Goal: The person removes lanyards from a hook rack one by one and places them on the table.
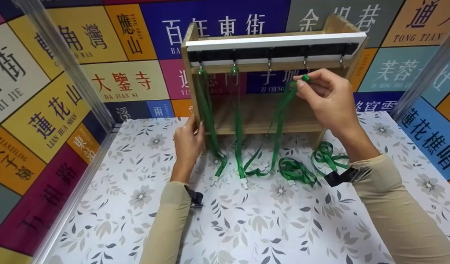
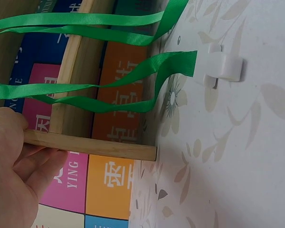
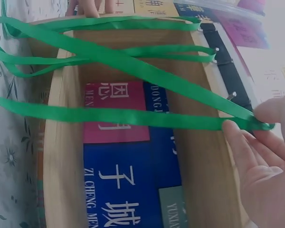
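Observation:
My right hand pinches the top loop of a green lanyard between thumb and fingers, just below the hook row. Its two straps hang down to the table, spread apart in the right wrist view. With my left hand I grip the left side panel of a wooden rack, thumb and fingers on either side of the board. Two more green lanyards hang from the two leftmost metal hooks, their lower ends with white clips lying on the table. The other hooks to the right carry no lanyard.
Two coiled green lanyards lie on the table before the rack's right side. A floral cloth covers the table. Behind stands a wall of coloured sign panels, with clear upright edges at left and right.

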### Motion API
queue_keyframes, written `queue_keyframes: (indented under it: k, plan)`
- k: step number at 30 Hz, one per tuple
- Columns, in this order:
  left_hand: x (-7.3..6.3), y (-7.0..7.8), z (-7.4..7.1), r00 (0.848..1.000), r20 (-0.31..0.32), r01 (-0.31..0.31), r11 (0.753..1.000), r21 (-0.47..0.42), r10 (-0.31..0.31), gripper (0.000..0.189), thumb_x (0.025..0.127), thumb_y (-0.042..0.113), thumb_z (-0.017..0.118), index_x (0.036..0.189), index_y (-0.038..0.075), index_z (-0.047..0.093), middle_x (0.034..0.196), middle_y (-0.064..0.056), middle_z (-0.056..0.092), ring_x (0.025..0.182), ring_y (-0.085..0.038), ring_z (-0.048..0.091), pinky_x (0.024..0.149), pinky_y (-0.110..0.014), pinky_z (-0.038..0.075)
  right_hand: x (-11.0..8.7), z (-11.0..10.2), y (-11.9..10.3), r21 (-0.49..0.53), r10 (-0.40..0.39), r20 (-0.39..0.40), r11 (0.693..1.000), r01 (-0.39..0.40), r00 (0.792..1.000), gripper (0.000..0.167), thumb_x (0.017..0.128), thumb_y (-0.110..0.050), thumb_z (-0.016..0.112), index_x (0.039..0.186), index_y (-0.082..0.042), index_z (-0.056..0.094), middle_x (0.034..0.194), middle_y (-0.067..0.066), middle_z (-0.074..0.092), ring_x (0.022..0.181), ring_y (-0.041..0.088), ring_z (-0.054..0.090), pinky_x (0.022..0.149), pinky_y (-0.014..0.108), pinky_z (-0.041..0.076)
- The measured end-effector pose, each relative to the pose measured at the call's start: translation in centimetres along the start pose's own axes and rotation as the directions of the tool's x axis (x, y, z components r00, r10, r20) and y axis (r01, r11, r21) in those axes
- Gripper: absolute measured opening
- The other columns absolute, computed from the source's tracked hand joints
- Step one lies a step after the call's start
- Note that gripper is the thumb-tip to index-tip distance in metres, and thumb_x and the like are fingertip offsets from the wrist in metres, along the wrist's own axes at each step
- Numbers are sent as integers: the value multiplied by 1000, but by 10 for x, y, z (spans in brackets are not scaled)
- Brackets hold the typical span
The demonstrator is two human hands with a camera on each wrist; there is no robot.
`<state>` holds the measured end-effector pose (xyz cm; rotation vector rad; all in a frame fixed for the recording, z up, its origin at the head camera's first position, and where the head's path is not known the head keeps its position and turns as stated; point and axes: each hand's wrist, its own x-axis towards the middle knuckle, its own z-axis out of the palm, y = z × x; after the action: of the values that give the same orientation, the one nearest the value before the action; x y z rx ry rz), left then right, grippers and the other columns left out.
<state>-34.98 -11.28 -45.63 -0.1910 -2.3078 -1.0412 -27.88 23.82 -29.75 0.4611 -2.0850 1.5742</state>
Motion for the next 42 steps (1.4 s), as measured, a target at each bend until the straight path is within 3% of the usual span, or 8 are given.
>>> queue_keyframes:
  k: [7, 12, 17, 23, 28, 31, 37, 42]
  plan:
    - [0, 1, 0, 1000, -6, -5, 1000, -15, 5, 26, 109, 24, 67, 130, 8, 72, 122, -17, 81, 113, -28, 80, 95, -40, 67, 10, -10, -9, 212, -21, -96, 976, 41, 995, 21, 99, -10, 79, 112, 5, 75, 119, 16, 80, 104, 21, 79, 86, 24, 66]
    - [0, 0, 0, 1000, -17, -17, 1000, -1, 17, 25, 109, 23, 67, 127, 7, 73, 119, -17, 82, 109, -29, 81, 96, -42, 67, 16, -11, -29, 35, -90, -71, 995, 93, 993, 21, 97, -10, 81, 114, 2, 78, 110, 5, 82, 95, 16, 76, 85, 19, 63]
    - [-1, 1, -1, 1000, -3, -5, 1000, 4, 5, 27, 109, 24, 66, 130, 8, 73, 123, -15, 81, 112, -29, 80, 98, -41, 66, 23, -10, -49, -142, -148, -21, 979, 143, 989, 18, 96, -13, 83, 110, -2, 81, 101, -6, 81, 90, 8, 76, 86, 15, 60]
    - [0, 1, -1, 1000, -5, -3, 1000, 3, 3, 25, 109, 25, 67, 126, 8, 74, 121, -15, 82, 112, -29, 81, 98, -41, 66, 35, -6, -77, -191, -194, 7, 963, 192, 981, 19, 95, -13, 85, 109, -2, 82, 104, -7, 82, 90, 7, 78, 86, 15, 62]
    - [1, 1, -1, 1000, -2, -3, 1000, 4, 3, 25, 109, 25, 67, 127, 8, 74, 121, -16, 81, 112, -29, 81, 98, -42, 66, 44, -5, -93, -266, -259, -10, 932, 247, 966, 18, 98, -15, 82, 112, -3, 81, 117, -9, 76, 106, 6, 74, 96, 16, 60]
    - [1, 1, -1, 1000, 6, 0, 1000, 9, 0, 27, 109, 26, 66, 128, 8, 73, 121, -16, 81, 111, -29, 81, 97, -42, 66, 50, -5, -98, -284, -255, -37, 930, 234, 966, 20, 99, -18, 80, 114, -6, 81, 122, -4, 78, 113, 5, 74, 103, 19, 59]
    - [3, 2, -2, 1000, 24, 19, 1000, -14, -19, 32, 110, 26, 65, 137, 10, 70, 127, -17, 79, 116, -29, 79, 96, -40, 66, 60, -7, -99, -274, -180, -129, 952, 140, 975, 24, 97, -26, 84, 115, -12, 81, 113, -4, 85, 102, -2, 78, 101, 20, 60]
    - [2, 2, -1, 1000, 7, 5, 1000, 1, -5, 31, 109, 25, 67, 136, 10, 72, 123, -16, 81, 114, -29, 80, 97, -42, 66, 61, -5, -96, -273, -176, -98, 951, 144, 980, 24, 97, -25, 83, 117, -11, 80, 112, -3, 85, 101, -2, 79, 99, 19, 61]
